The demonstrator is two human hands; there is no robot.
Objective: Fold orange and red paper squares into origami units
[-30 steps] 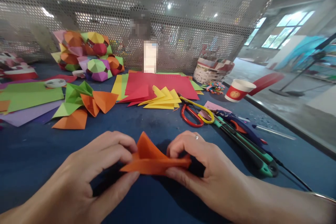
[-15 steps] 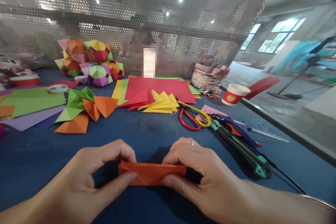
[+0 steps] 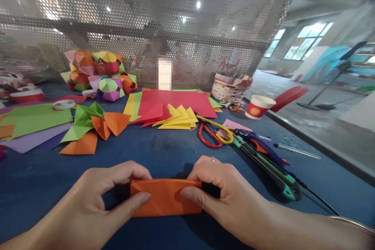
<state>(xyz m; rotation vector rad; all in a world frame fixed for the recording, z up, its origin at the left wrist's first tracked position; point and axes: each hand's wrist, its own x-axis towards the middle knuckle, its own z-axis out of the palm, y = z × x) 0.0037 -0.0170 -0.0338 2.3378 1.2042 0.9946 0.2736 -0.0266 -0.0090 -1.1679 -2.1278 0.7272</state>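
A folded piece of orange paper (image 3: pixel 165 199) is held between my two hands at the front of the blue table. My left hand (image 3: pixel 108 199) pinches its left end, thumb on the near face and fingers behind the top edge. At the right end, my right hand (image 3: pixel 216 195) grips it the same way, a ring on one finger. Beyond them lie folded green paper pieces (image 3: pixel 83 121) and orange ones (image 3: pixel 117 123). Yellow folded pieces (image 3: pixel 180 119) rest on the red paper sheets (image 3: pixel 178 99).
Red-and-yellow scissors (image 3: pixel 211 134) lie right of centre, beside a green-and-black utility knife (image 3: pixel 266 170) and a glue gun (image 3: pixel 271 148) with a cord. A paper cup (image 3: pixel 259 107) stands near the right edge. Finished paper balls (image 3: pixel 108 88) are stacked at the back left, before a perforated screen (image 3: pixel 187 27).
The orange paper has tilted so more of its near face shows, and its lower edge sits lower. My right thumb has moved slightly up on it. The camera view has shifted a little.
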